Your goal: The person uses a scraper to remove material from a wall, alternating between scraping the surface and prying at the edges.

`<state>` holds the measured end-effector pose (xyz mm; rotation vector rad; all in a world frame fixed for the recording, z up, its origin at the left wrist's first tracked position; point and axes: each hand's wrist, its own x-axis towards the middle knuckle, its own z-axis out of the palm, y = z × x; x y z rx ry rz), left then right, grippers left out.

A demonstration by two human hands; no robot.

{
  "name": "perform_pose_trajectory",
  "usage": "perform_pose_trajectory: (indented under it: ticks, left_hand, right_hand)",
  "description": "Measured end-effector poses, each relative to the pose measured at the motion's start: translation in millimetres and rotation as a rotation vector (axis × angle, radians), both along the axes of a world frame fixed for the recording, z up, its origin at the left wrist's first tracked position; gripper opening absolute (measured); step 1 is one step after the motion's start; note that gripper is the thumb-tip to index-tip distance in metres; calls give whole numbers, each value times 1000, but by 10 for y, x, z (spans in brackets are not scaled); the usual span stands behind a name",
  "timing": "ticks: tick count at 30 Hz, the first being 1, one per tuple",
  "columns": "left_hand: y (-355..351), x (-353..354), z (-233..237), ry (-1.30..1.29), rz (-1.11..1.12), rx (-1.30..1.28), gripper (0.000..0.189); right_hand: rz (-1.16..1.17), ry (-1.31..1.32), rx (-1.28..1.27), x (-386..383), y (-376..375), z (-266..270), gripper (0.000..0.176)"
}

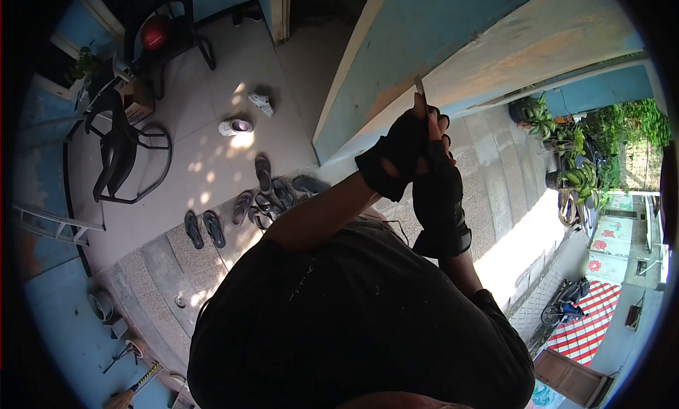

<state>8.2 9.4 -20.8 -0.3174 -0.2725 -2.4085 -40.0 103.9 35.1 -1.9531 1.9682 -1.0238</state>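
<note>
Both my hands wear black fingerless gloves and are raised close together in front of the wall. My left hand (396, 151) is closed around a scraper (419, 86), whose narrow flat blade sticks up past the fingers. Its tip meets the blue and cream wall (453, 62) near a brownish patch of worn paint. Pressed against the left hand, my right hand (440, 186) is also closed at the tool's lower end. The gloves hide the handle, so its shape does not show.
Several sandals (263, 172) and a pair of light shoes (260, 103) lie on the floor to the left. Beyond them stand a black rocking chair (120, 147) and a cardboard box (136, 101). Potted plants (583, 176) and a motorcycle (566, 303) are at right.
</note>
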Motion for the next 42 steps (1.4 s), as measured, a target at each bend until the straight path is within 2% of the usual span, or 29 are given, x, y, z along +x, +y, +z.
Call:
perform_pose_trajectory:
  ticks: [2, 6, 9, 11, 12, 14, 15, 16, 20, 23, 25, 26, 27, 29, 30, 32, 33, 35, 36, 37, 39, 41, 42]
  left_hand:
    - [-31, -10, 115, 10, -39, 83, 56]
    - [-5, 59, 319, 5, 45, -11, 49]
    - [4, 4, 65, 115, 1, 26, 52]
    - [23, 16, -1, 74, 8, 33, 53]
    - [32, 15, 0, 88, -10, 54, 54]
    - [37, 16, 22, 99, -27, 75, 54]
    - [32, 16, 88, 140, -2, 11, 43]
    - [23, 10, 147, 182, 22, -56, 34]
    - [42, 11, 201, 143, 81, -95, 30]
    - [75, 8, -62, 171, 74, -49, 28]
    - [82, -29, -336, 106, 12, 125, 26]
    - [55, -75, -415, 19, 15, 207, 54]
    - [69, -47, -371, 15, 16, 212, 54]
    - [72, 50, -110, -3, 50, 100, 33]
    - [53, 85, 28, -5, 53, 96, 33]
    - [36, 120, 322, -112, 64, -105, 36]
    - [35, 163, 480, -110, 61, -109, 36]
    - [39, 307, 700, -650, 333, -469, 41]
    - [31, 330, 660, -567, 452, -539, 40]
    - [39, 373, 643, -666, 741, -609, 32]
    - [-90, 359, 510, -889, 1349, -528, 22]
    - [-466, 383, 492, -995, 1685, -718, 36]
    - [-585, 366, 446, -1127, 1626, -803, 66]
  right_hand:
    - [7, -136, 155, 0, -2, 191, 52]
    - [11, -267, 171, 47, -12, 281, 53]
    - [3, -119, 111, 44, -8, 122, 53]
    - [-47, -76, 198, 88, 13, 91, 54]
    - [-30, 51, 121, 79, 17, 61, 55]
    - [-21, -47, 203, 31, 12, 192, 55]
    - [-18, -145, 284, 21, 10, 251, 56]
    - [-2, -151, 152, 35, -6, 265, 56]
    - [-6, -97, 137, 25, 2, 263, 57]
    - [-44, 50, 134, 43, -13, 100, 57]
    - [-12, 19, 374, -14, -27, 7, 57]
    - [-61, -22, 471, 27, -26, 52, 58]
    - [-59, -25, 476, 20, -15, 39, 58]
    - [38, -73, 256, -24, 2, 24, 57]
    - [41, -76, 253, -42, -3, 40, 57]
    - [81, 33, -96, -91, 17, 139, 57]
    - [79, -24, -126, -101, 54, 262, 56]
    - [27, -290, -33, -172, 228, 422, 59]
    - [-17, -385, -93, -222, 280, 436, 59]
    - [-63, -481, -155, -260, 308, 444, 60]
    - [-39, -867, -263, -316, 314, 454, 63]
    - [1, -954, -316, -454, 317, 372, 64]
    - [2, -961, -316, -461, 329, 331, 64]
